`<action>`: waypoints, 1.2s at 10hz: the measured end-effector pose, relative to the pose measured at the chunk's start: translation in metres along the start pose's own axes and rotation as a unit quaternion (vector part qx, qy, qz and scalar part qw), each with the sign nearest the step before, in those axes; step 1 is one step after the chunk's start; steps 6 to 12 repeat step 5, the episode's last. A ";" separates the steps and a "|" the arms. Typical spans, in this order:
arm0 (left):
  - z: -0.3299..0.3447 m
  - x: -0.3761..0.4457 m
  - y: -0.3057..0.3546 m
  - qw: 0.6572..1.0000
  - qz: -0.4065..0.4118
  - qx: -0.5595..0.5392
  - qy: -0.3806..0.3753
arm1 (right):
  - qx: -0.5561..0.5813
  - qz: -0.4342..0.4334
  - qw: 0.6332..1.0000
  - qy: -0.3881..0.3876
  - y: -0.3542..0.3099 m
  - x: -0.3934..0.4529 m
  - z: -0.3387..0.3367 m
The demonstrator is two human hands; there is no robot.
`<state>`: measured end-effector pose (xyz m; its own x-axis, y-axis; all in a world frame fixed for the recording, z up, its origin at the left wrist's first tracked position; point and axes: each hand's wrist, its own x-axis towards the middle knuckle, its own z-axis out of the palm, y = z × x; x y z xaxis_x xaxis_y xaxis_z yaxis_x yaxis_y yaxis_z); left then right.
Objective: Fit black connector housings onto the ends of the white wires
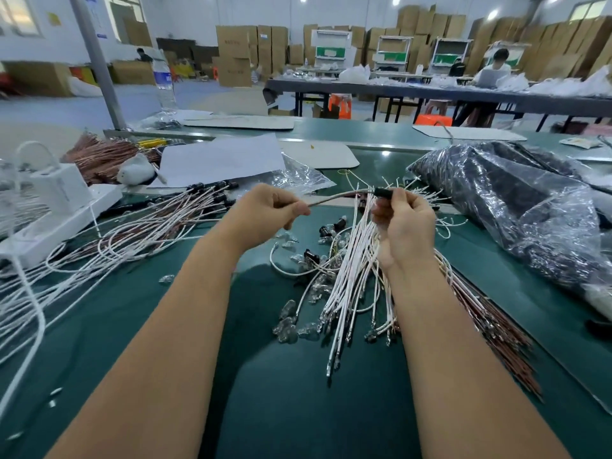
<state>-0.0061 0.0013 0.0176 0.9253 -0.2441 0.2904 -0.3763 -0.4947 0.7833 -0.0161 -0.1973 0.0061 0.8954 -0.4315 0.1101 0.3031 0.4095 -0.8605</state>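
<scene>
- Head view: green table (298, 409) fills the foreground; a second green surface runs across behind it, with pale flat sheets lying on it.
- Room behind: warehouse floor, stacked cardboard boxes (233, 58) along the back wall, a long dark bench (430, 91) with a seated person at a laptop, far right.
- Grey post (96, 61) stands at the table's far left; a clear water bottle (164, 81) just right of it.
- Table left: white power strip (56, 223) with an adapter plugged in, a bundle of copper-coloured wires (99, 157) behind it, a white paper sheet (222, 159) further right.
- Table right: large clear plastic bag of black parts (516, 200).
- Finished pile (159, 223) at left centre: white wires with black ends, fanned out toward the far side.
- Loose white wires (351, 279) lie in a bundle under the right hand, mixed with small clear bulbs (288, 323) and a few black pieces.
- Left hand (265, 217) pinches one white wire (337, 196) between thumb and fingers, held above the table.
- Right hand (405, 226) grips a black connector housing (384, 193) at its fingertips, at the far end of that same wire.
- Wire arcs slightly between both hands; wire end meets the housing mouth, how deep it sits I cannot tell.
- Housing is small, dark, oblong, partly covered by fingers.
</scene>
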 end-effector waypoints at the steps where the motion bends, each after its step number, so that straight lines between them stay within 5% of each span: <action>1: -0.045 -0.005 -0.010 0.997 -0.026 0.059 0.036 | -0.051 -0.005 0.998 -0.032 -0.001 0.000 0.001; 2: -0.087 -0.008 -0.021 0.961 -0.003 0.176 0.211 | -0.135 0.001 0.986 -0.101 0.003 -0.010 0.017; 3: -0.116 -0.013 -0.045 0.930 -0.088 0.286 0.212 | -0.179 -0.001 0.976 -0.124 -0.008 -0.018 0.024; 4: -0.120 -0.030 -0.070 0.888 -0.224 0.379 0.133 | -0.139 -0.025 0.985 -0.103 -0.038 -0.022 0.019; 5: -0.106 -0.040 -0.071 0.881 -0.196 0.390 0.182 | -0.016 -0.075 0.991 -0.112 -0.095 -0.023 0.004; 12: -0.106 -0.040 -0.071 0.881 -0.196 0.390 0.182 | -0.016 -0.075 0.991 -0.112 -0.095 -0.023 0.004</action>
